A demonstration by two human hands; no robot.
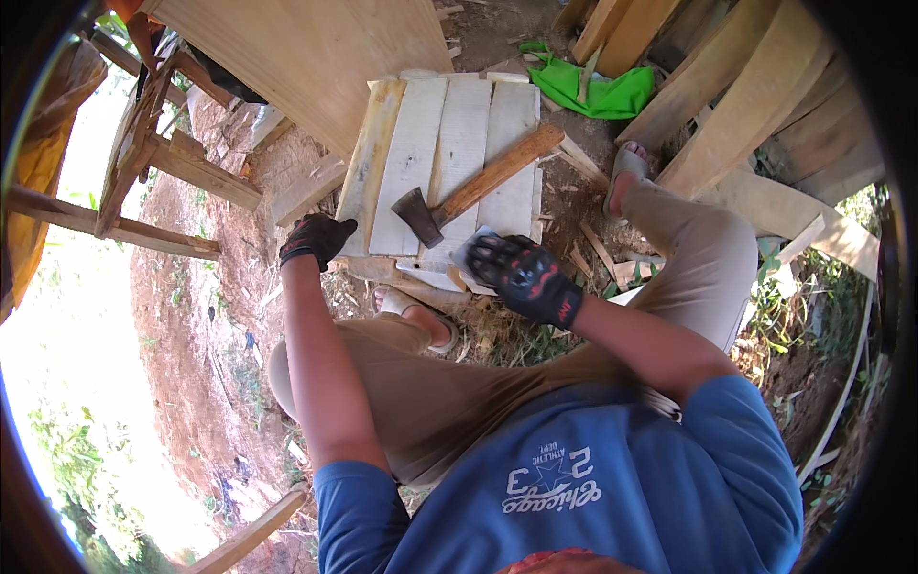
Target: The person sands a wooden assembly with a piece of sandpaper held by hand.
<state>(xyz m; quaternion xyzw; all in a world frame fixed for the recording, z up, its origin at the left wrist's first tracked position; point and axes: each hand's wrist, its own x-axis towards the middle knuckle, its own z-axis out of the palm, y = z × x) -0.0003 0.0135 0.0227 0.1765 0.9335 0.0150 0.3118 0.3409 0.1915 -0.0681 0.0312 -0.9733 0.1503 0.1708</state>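
Observation:
A small top of pale wooden planks (408,153) lies in front of me. Across it rests a hatchet (497,177), its dark head toward me and its wooden handle pointing far right. My left hand (317,241), in a black glove, is closed at the near left edge of the planks, with the thumb against the wood; its fingers are partly hidden. At the near right edge, my right hand (524,277), gloved in black with red marks, presses over a thin pale flat piece (465,253). Most of that piece is under the fingers, so its kind is unclear.
A large wooden board (316,57) leans beyond the planks on the left. Bright green cloth (595,88) lies on the ground at the far right, near stacked timber (755,105). A wooden frame (172,163) stands at the left. Wood scraps and shavings litter the soil.

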